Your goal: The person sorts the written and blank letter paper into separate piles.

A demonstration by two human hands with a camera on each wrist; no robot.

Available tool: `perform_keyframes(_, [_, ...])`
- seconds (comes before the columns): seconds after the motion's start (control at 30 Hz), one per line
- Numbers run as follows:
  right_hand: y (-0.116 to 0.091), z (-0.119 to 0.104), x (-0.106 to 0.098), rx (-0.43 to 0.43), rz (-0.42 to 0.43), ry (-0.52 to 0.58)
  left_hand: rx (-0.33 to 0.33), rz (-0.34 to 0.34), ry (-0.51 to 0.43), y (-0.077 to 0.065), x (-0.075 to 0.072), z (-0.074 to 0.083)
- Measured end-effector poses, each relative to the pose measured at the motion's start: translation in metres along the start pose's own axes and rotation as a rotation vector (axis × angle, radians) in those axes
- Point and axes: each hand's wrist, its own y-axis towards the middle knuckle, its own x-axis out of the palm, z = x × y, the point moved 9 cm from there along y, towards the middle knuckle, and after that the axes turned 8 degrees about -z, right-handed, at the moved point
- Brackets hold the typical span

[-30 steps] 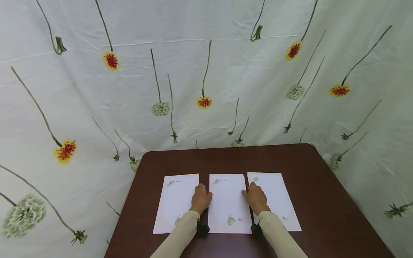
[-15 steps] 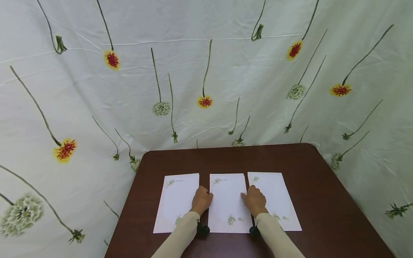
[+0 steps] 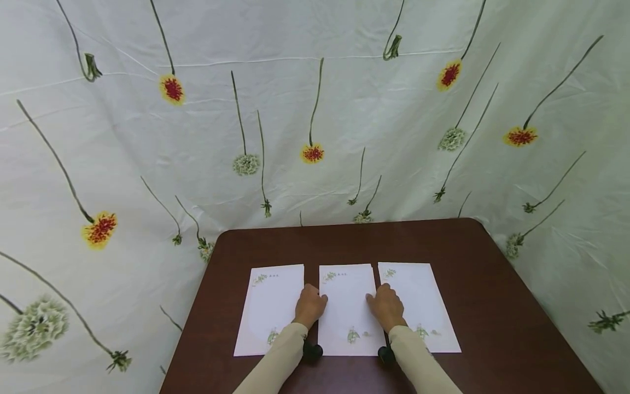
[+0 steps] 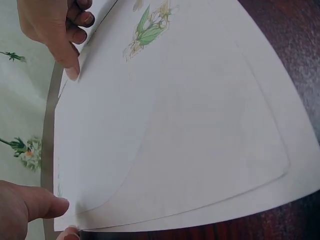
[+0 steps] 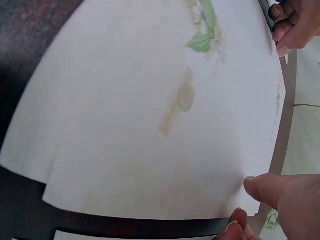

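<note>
Three white stacks of paper printed with pale green flowers lie side by side. The middle paper stack (image 3: 346,309) is between my hands. My left hand (image 3: 310,306) is at its left edge, thumb over the top sheet and the other fingers curled at the side. My right hand (image 3: 386,308) mirrors this at the right edge. In the left wrist view, the left thumb and a fingertip (image 4: 69,233) pinch the paper's edge, and the sheets sit slightly offset. The right wrist view has the right thumb (image 5: 265,190) on the paper, with curled fingers at its border.
The left paper stack (image 3: 268,306) lies partly under the left sleeve, the right paper stack (image 3: 423,306) partly under the right hand and sleeve. All rest on a dark brown table (image 3: 497,317). A flower-printed white cloth (image 3: 206,137) hangs behind. Black wrist cameras (image 3: 312,351) sit under both wrists.
Both hands stay at the middle paper's edges. The left hand has shifted slightly right and the right hand slightly left, so the thumbs reach further over the sheet. The outer stacks stay put.
</note>
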Motion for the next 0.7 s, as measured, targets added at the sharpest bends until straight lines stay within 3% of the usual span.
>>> perform_keyframes(0.23, [0.0, -0.003, -0.007, -0.029, 0.008, 0.096, 0.018, 0.011, -0.026, 0.0, 0.001, 0.001])
perform_keyframes(0.47, [-0.004, -0.011, -0.016, -0.112, 0.04, 0.125, 0.034, -0.004, -0.087, 0.0, 0.005, 0.003])
perform_keyframes(0.7, [-0.004, -0.007, -0.015, -0.096, 0.015, 0.141, 0.065, 0.001, -0.096, 0.004, 0.006, 0.004])
